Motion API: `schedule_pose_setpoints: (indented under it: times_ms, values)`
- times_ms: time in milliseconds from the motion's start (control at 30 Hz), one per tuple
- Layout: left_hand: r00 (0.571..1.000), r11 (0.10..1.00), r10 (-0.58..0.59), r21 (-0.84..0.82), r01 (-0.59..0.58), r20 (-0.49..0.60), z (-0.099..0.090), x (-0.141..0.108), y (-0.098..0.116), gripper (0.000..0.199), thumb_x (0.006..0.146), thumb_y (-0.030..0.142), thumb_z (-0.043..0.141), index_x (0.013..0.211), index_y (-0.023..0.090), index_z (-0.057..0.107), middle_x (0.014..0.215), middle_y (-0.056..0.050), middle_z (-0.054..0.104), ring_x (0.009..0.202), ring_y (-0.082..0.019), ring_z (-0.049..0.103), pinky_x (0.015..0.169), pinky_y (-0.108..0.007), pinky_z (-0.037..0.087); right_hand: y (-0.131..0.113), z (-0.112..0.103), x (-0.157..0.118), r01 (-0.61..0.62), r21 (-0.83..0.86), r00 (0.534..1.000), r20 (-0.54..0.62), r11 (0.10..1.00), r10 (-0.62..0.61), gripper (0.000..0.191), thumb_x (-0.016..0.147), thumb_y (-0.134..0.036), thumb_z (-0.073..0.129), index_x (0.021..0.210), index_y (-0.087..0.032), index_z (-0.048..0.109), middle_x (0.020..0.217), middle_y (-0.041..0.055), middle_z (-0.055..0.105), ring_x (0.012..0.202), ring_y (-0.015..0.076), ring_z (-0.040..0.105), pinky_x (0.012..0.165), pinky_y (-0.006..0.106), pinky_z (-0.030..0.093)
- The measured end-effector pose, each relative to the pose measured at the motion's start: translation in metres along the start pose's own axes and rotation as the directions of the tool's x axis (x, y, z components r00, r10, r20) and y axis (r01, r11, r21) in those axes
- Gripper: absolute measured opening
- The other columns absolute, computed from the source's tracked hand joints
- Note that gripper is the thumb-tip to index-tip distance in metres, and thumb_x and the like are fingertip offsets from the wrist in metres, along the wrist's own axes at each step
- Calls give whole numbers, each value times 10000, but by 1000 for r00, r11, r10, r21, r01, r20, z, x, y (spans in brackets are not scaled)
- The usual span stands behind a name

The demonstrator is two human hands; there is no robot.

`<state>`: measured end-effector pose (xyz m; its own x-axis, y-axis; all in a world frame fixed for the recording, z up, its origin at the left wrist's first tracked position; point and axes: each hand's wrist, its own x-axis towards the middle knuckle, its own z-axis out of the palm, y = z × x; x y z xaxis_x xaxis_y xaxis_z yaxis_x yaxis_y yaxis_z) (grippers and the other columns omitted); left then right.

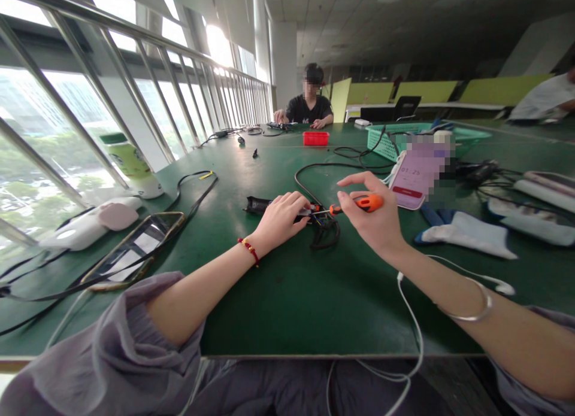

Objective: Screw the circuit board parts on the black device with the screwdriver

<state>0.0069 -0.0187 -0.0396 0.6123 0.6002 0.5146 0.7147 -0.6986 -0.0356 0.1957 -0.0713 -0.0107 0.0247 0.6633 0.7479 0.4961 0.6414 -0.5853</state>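
Observation:
My left hand (284, 217) lies over a black elongated device (257, 205) on the green table, its fingers closed around the device's right part. Small coloured wires show at that end, beside a loop of black cable (330, 239). In my right hand (376, 218) is a screwdriver with an orange and black handle (369, 202). Its shaft points left, and the tip meets the device's wired end close to my left fingertips. My right index finger is raised off the handle. What exactly the tip touches is too small to tell.
A phone (411, 173) showing a timer stands at right, near gloves (467, 233) and a green basket (380, 143). Beyond is a red box (315, 139). At left lie another phone (135, 251), a white device (90, 224) and a cup (135, 167). A person (309, 105) sits opposite.

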Motion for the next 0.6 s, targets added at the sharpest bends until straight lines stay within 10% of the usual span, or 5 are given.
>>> schedule_pose_setpoints:
  times_ms: [167, 367, 600]
  values:
    - [1000, 999, -19, 40, 19, 11, -5, 1, -5, 266, 817, 307, 589, 1049, 186, 541, 1040, -59, 606, 973, -232, 549, 846, -345, 414, 5, -1, 4, 57, 72, 997, -64, 996, -52, 407, 706, -215, 623, 1081, -226, 466, 773, -23, 556, 618, 119, 522, 574, 260, 431]
    - [991, 991, -114, 79, 108, 73, -7, -1, -20, 448, 819, 475, 577, 1154, 180, 542, 1142, -88, 600, 1047, -259, 559, 920, -381, 406, 4, -3, 5, -59, 59, 998, -9, 997, 60, 79, 802, -284, 556, 830, -211, 550, 690, -33, 557, 505, 78, 473, 524, 241, 399]
    - [958, 981, -180, 110, 158, 222, -15, -1, -29, 620, 825, 567, 525, 1281, 149, 488, 1205, -124, 607, 1097, -276, 561, 964, -394, 392, 6, -3, 5, -7, 108, 999, -34, 994, 11, 313, 734, -257, 624, 1015, -224, 492, 668, -52, 515, 538, 95, 481, 527, 243, 407]
